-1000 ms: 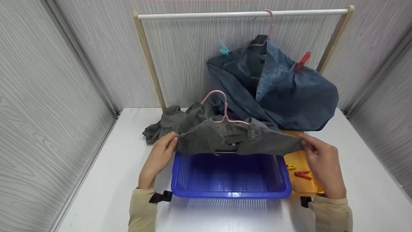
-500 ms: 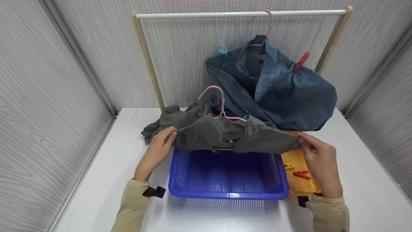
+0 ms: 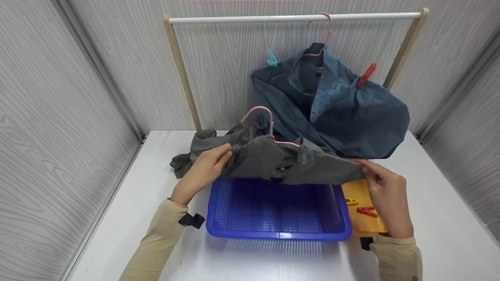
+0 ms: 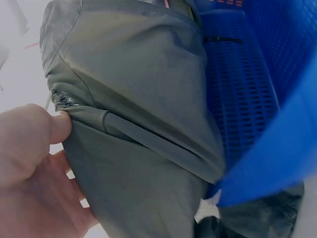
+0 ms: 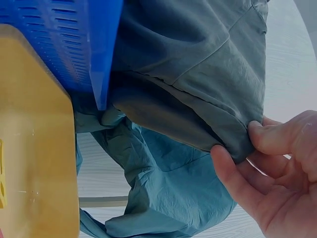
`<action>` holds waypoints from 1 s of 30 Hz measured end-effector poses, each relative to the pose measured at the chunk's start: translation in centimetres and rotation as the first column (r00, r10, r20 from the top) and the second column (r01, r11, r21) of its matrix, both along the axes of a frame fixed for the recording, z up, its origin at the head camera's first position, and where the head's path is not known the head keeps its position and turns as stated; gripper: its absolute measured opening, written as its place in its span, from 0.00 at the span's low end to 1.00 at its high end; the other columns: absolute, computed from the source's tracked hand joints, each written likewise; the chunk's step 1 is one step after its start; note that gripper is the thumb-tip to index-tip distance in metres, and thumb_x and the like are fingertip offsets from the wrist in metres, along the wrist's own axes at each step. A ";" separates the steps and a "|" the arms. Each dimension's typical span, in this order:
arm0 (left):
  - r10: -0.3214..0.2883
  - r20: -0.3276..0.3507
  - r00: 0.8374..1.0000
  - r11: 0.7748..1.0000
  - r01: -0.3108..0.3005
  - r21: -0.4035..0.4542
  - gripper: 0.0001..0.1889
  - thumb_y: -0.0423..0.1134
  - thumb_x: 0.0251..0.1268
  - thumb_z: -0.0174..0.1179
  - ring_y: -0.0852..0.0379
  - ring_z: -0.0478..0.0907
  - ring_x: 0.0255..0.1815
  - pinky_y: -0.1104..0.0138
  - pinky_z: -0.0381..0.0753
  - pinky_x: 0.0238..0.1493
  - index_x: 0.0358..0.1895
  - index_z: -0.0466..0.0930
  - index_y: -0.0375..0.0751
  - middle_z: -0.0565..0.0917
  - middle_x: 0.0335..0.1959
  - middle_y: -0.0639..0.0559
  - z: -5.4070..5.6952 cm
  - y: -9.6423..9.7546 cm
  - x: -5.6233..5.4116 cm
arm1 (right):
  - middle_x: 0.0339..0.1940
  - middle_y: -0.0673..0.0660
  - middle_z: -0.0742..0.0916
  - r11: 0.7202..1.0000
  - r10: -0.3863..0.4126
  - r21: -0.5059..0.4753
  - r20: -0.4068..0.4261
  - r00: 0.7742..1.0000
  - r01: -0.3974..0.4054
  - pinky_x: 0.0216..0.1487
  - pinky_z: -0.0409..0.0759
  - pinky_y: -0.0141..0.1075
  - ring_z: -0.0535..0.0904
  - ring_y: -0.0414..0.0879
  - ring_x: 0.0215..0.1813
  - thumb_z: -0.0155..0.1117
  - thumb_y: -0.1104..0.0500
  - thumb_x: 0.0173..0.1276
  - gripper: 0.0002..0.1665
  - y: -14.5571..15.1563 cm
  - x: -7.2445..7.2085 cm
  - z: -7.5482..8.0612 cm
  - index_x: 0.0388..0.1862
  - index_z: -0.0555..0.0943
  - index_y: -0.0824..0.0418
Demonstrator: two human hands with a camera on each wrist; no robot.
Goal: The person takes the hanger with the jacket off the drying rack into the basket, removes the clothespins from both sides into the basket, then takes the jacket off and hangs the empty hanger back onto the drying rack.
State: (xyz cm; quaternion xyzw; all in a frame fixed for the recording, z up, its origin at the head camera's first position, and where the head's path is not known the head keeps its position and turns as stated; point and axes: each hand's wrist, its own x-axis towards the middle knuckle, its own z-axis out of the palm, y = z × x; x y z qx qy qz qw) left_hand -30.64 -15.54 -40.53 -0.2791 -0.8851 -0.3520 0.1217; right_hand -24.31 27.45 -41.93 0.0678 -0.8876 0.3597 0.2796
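A grey-green jacket (image 3: 258, 160) stretches between both hands above the back of a blue basket (image 3: 279, 235). From its collar rises the hook of a pink hanger (image 3: 271, 124). My left hand (image 3: 205, 169) pinches the jacket near its left shoulder; the left wrist view shows thumb and fingers at a seam of the cloth (image 4: 133, 124). On the other side, my right hand (image 3: 386, 195) pinches the jacket's right end, its corner (image 5: 240, 144) between thumb and forefinger. The left part of the jacket lies bunched on the table.
Behind hangs a blue jacket (image 3: 359, 113) on a white rail (image 3: 242, 18), with a teal clothespin (image 3: 272, 60) and a red clothespin (image 3: 366, 74). A yellow tray (image 3: 367, 224) with clothespins sits right of the basket, partly under my right hand.
My left hand has moved right and up along the jacket, gathering the cloth on that side toward the collar. The right hand has stayed nearly in place.
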 end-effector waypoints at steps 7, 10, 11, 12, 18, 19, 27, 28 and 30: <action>-0.054 -0.025 0.998 0.998 0.054 -0.016 0.12 0.40 0.80 0.45 0.59 0.60 0.24 0.65 0.62 0.30 0.33 0.64 0.44 0.58 0.23 0.57 0.0 1.9 -0.6 | 0.49 0.61 0.87 0.999 0.018 0.032 0.006 1.000 -0.018 0.47 0.67 0.14 0.84 0.54 0.43 0.59 0.69 0.72 0.16 0.2 -0.4 -0.4 0.54 0.85 0.59; -0.082 -0.024 0.996 0.997 0.082 0.015 0.11 0.40 0.80 0.45 0.59 0.59 0.23 0.65 0.61 0.29 0.34 0.64 0.43 0.58 0.23 0.57 -0.1 2.5 -0.8 | 0.47 0.62 0.87 0.999 0.011 0.053 0.010 1.000 -0.011 0.41 0.68 0.14 0.83 0.53 0.36 0.60 0.70 0.71 0.16 0.3 -0.4 -0.6 0.54 0.85 0.61; -0.090 -0.029 0.996 0.996 0.091 0.025 0.11 0.40 0.80 0.45 0.59 0.58 0.23 0.65 0.60 0.29 0.33 0.65 0.43 0.58 0.23 0.57 -0.1 2.7 -0.8 | 0.46 0.63 0.87 0.998 0.009 0.058 0.012 1.000 -0.010 0.39 0.69 0.15 0.82 0.52 0.34 0.60 0.70 0.71 0.15 0.3 -0.4 -0.6 0.53 0.85 0.62; -0.097 -0.032 0.995 0.995 0.098 0.035 0.12 0.40 0.80 0.45 0.60 0.58 0.23 0.65 0.60 0.30 0.33 0.65 0.43 0.58 0.23 0.57 -0.1 2.9 -0.9 | 0.45 0.64 0.87 0.998 0.007 0.062 0.016 1.000 -0.008 0.37 0.69 0.15 0.81 0.52 0.32 0.60 0.70 0.71 0.16 0.4 -0.4 -0.7 0.54 0.85 0.62; -0.093 -0.029 0.995 0.989 0.096 0.113 0.13 0.42 0.79 0.47 0.60 0.57 0.22 0.66 0.60 0.29 0.32 0.67 0.44 0.60 0.23 0.58 -0.5 3.8 -1.2 | 0.37 0.64 0.87 0.998 0.007 0.061 0.099 0.995 -0.013 0.29 0.71 0.22 0.76 0.50 0.27 0.59 0.68 0.72 0.17 0.7 -0.6 -0.7 0.57 0.84 0.62; -0.088 -0.026 0.996 0.988 0.091 0.128 0.12 0.43 0.79 0.48 0.60 0.58 0.21 0.66 0.60 0.29 0.32 0.68 0.45 0.61 0.22 0.58 -0.6 3.9 -1.3 | 0.35 0.63 0.86 0.998 0.008 0.063 0.117 0.993 -0.015 0.27 0.71 0.23 0.75 0.50 0.26 0.59 0.68 0.72 0.17 0.7 -0.6 -0.7 0.57 0.84 0.62; -0.110 0.005 0.994 0.972 0.107 0.208 0.11 0.44 0.78 0.50 0.59 0.64 0.23 0.65 0.64 0.31 0.37 0.78 0.46 0.70 0.24 0.58 -0.7 4.5 -0.9 | 0.44 0.62 0.85 0.996 0.055 0.057 0.159 0.986 -0.064 0.45 0.81 0.49 0.79 0.56 0.43 0.56 0.57 0.77 0.18 -0.7 -0.6 -0.5 0.61 0.80 0.61; -0.123 0.009 0.992 0.971 0.118 0.205 0.11 0.45 0.78 0.50 0.58 0.64 0.23 0.65 0.64 0.31 0.37 0.78 0.46 0.70 0.24 0.58 -0.6 4.6 -0.8 | 0.51 0.62 0.84 0.995 0.082 0.043 0.133 0.988 -0.088 0.51 0.79 0.53 0.78 0.57 0.50 0.56 0.56 0.77 0.19 -1.1 -0.5 -0.4 0.63 0.79 0.60; -0.148 0.020 0.989 0.970 0.142 0.196 0.11 0.45 0.78 0.50 0.59 0.64 0.23 0.66 0.64 0.31 0.37 0.78 0.47 0.69 0.24 0.58 -0.4 4.9 -0.6 | 0.63 0.59 0.79 0.988 0.150 0.025 0.069 0.986 -0.152 0.60 0.73 0.54 0.73 0.55 0.62 0.56 0.55 0.77 0.23 -2.1 -0.4 -0.3 0.67 0.75 0.58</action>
